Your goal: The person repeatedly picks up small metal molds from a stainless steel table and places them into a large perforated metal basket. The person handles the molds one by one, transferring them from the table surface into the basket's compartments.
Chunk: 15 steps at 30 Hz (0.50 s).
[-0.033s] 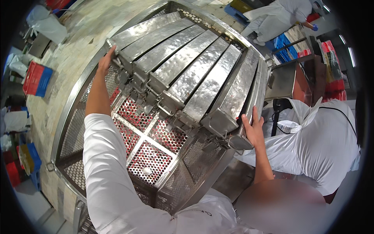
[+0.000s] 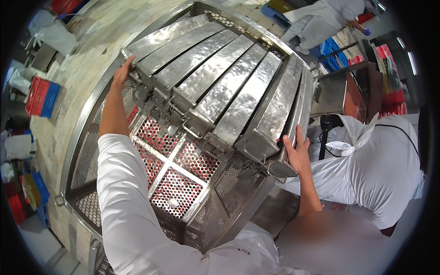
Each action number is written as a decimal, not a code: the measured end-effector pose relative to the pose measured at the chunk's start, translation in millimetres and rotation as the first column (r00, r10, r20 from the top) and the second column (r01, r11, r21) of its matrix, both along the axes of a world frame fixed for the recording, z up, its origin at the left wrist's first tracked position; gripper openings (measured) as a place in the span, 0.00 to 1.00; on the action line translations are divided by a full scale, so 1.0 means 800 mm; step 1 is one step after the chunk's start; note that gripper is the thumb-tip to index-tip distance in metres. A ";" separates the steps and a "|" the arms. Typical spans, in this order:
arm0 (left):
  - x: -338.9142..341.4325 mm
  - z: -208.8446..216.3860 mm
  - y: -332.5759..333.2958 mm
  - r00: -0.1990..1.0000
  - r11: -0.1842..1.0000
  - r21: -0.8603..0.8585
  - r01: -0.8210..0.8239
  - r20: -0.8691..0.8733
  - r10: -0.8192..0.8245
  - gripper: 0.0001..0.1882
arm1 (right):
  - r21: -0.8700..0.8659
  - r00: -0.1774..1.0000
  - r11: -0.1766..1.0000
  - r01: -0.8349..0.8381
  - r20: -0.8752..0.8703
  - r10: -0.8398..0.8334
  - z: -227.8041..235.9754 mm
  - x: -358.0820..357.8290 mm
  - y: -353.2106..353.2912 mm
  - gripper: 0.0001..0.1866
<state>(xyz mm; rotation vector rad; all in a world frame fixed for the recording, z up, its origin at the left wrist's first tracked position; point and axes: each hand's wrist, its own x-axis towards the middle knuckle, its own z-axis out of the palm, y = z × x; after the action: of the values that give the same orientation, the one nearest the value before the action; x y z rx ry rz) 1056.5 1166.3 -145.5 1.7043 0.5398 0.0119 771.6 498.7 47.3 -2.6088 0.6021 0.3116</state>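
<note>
A row of several long stainless-steel moulds (image 2: 213,75), scuffed and shiny, lies side by side across the upper part of a perforated metal cage (image 2: 78,151). Wire handles and latches stick out from their near ends. My left hand (image 2: 122,73) is at the near corner of the leftmost mould, fingers against its outer side and partly hidden. At the other end of the row, my right hand (image 2: 299,153) grips the rightmost mould near its end, with two fingers stretched up along it. The row sits between both hands.
The cage's perforated floor (image 2: 176,190) shows red through its holes, and a small white lump (image 2: 173,202) lies on it. A person in white (image 2: 366,169) stands close on the right; another person (image 2: 321,20) is farther back. Red and blue crates (image 2: 43,96) stand left.
The view has shifted very slightly. Both hands keep their places on the row of moulds.
</note>
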 end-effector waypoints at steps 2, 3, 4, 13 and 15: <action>0.014 -0.002 0.017 1.000 0.991 -0.128 0.028 0.013 -0.026 0.45 | 0.013 1.000 1.000 -0.010 0.009 0.010 0.002 0.006 0.001 0.51; 0.014 -0.005 0.017 1.000 0.973 -0.233 0.000 -0.012 -0.002 0.41 | 0.016 1.000 1.000 -0.013 0.003 0.013 0.003 0.006 0.004 0.51; 0.015 -0.008 0.015 1.000 0.969 -0.245 -0.002 -0.013 -0.001 0.38 | 0.012 1.000 1.000 -0.006 0.001 0.006 0.007 0.007 0.009 0.50; -0.017 0.077 -0.001 0.956 0.907 0.415 0.074 0.230 -0.184 0.42 | 0.013 0.999 1.000 -0.010 0.045 0.010 -0.004 0.002 -0.001 0.49; -0.057 0.061 0.008 0.898 0.724 0.686 0.078 0.267 -0.349 0.49 | -0.002 0.999 1.000 -0.013 0.041 0.013 -0.006 0.000 -0.001 0.50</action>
<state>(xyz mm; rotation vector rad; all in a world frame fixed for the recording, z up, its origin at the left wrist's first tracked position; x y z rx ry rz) 1010.6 1172.6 -96.9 2.3862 0.0105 0.4065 771.3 498.0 42.2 -2.6154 0.5721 0.2614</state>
